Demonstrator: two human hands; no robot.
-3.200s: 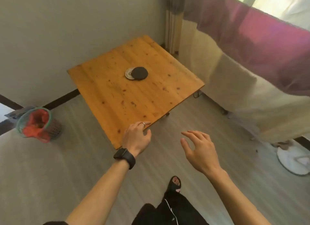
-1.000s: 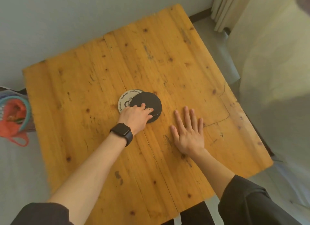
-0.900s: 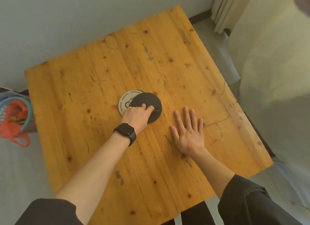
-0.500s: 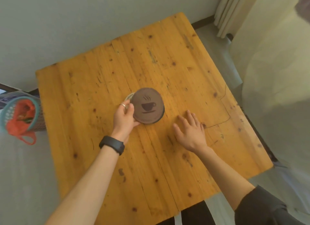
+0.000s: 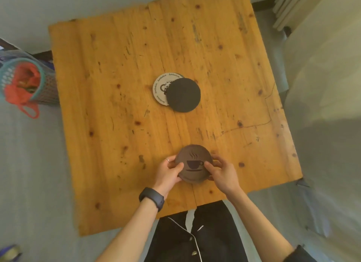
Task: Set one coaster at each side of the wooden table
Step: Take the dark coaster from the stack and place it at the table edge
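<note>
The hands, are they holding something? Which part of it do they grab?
Yes. Both hands hold the brown coaster with the cup picture. The left hand pinches its left edge, and the right hand pinches its right edge.

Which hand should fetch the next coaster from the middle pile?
Left, probably: the left hand sits on the pile's side, the black coaster up and slightly left; the right hand can steady the brown coffee-cup coaster.

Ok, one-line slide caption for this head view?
Both hands, left hand and right hand, hold a brown cup-print coaster at the wooden table's near side.
</note>
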